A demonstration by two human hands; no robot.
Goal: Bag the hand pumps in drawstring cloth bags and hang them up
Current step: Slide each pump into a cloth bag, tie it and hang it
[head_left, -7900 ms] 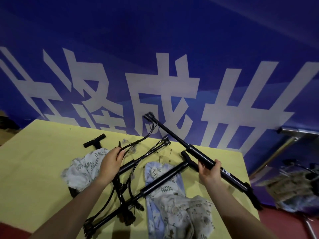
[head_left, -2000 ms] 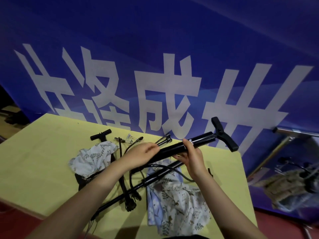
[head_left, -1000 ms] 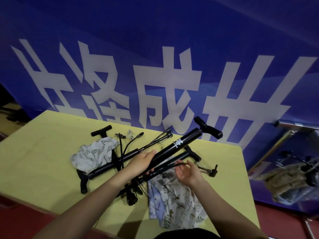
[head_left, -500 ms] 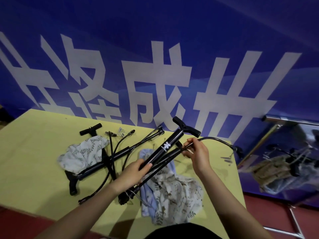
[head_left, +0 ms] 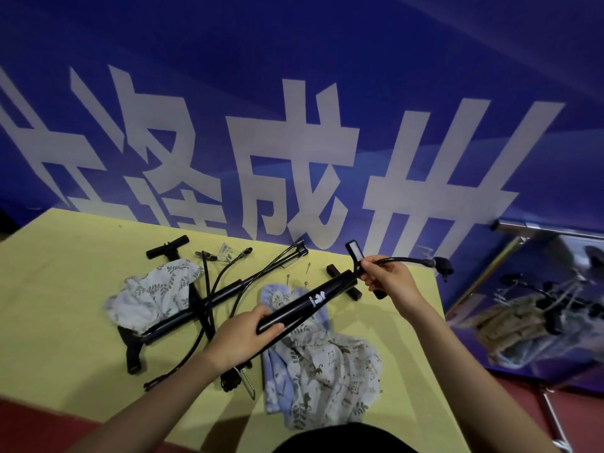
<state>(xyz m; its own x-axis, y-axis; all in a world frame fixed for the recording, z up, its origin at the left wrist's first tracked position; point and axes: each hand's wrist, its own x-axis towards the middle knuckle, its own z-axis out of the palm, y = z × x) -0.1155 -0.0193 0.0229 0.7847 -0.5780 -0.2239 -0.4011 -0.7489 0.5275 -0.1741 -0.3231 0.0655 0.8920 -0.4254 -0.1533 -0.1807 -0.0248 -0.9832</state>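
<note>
I hold a black hand pump [head_left: 313,299] slanted above the yellow table [head_left: 58,289]. My left hand [head_left: 242,338] grips the lower end of its barrel. My right hand [head_left: 389,279] is closed around the top by the T-handle, pinching the pump's black hose [head_left: 408,260], which arcs out to the right. A second black pump [head_left: 209,299] lies on the table with its hoses spread. A leaf-print cloth bag [head_left: 153,292] covers part of it at the left. A larger blue-and-white floral bag [head_left: 320,364] lies under the held pump.
A third pump's T-handle [head_left: 167,251] and loose needle fittings [head_left: 297,279] lie near the table's far edge. A blue banner with large white characters [head_left: 294,142] rises behind the table. At the right, a metal rack [head_left: 542,228] holds hanging bags.
My right hand has pulled the hose further out to the right and now sits at the pump's handle end. The pump has tilted lower and turned slightly. My left hand keeps its grip.
</note>
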